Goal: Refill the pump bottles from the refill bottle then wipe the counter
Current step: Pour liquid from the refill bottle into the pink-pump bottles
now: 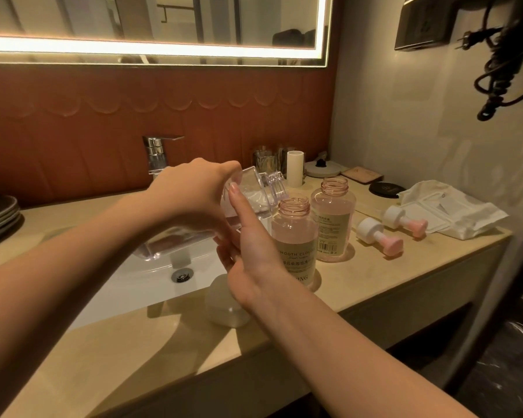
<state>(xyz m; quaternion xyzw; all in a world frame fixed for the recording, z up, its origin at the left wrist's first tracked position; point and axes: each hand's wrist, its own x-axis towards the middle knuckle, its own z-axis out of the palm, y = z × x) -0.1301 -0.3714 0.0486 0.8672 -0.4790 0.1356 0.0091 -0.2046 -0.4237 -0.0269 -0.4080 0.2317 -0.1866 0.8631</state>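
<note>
Both of my hands hold a clear refill bottle (254, 191), tilted on its side with its mouth toward the nearer pink bottle (295, 239). My left hand (191, 194) grips it from above; my right hand (248, 248) supports it from the front with fingers extended. A second pink bottle (334, 218) stands just behind. Both pink bottles are uncapped. Two white-and-pink pump heads (378, 235) (405, 220) lie on the counter (405, 267) to the right. A white cap (224, 303) rests near the counter's front edge.
A white sink (151, 282) with a chrome faucet (157, 155) lies below my hands. A wipe packet and cloth (453, 209) sit at far right. Cups, a white cylinder (295, 168) and small cases stand at the back. Plates (0, 215) are stacked at left.
</note>
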